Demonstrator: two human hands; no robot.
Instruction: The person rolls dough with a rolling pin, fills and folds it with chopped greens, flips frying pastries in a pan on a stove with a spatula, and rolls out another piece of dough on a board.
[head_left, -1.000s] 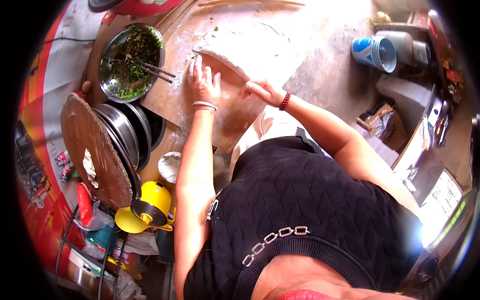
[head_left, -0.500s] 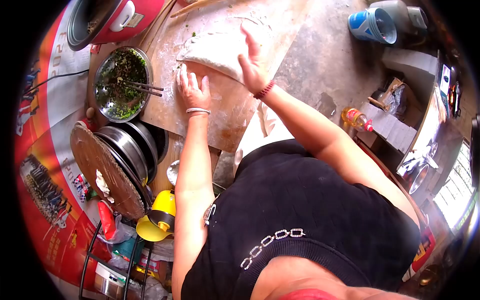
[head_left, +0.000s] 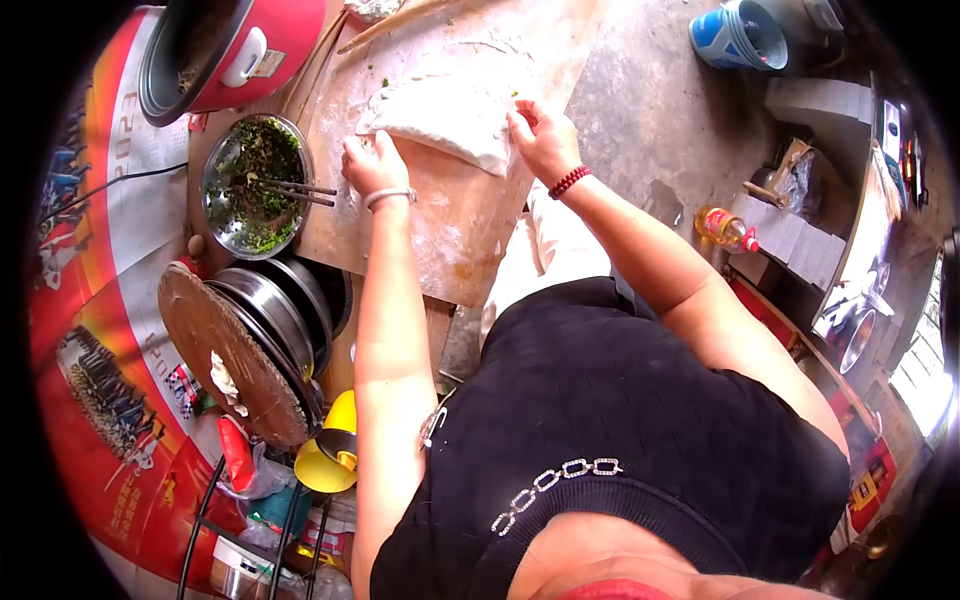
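Okay, so head cam, the only view: half a second back the right hand [head_left: 546, 140] was stretched out across the far right end of the folded dough [head_left: 440, 115]; now it's drawn in beside that right end, fingers curled. The left hand [head_left: 374, 165] has bunched up too, where its fingers were reaching out straight along the near edge. The dough lies on the floury board [head_left: 450, 215], between the two hands. Bright light washes out its top, so the surface is tough to read. The red pot [head_left: 290, 55] gets cut off up top, and the left forearm covers some of the yellow jug [head_left: 328, 462]. As for the grip, thumbs and fingers sit close together on both sides, near the dough's ends, but can't tell if either one's actually pinching it.
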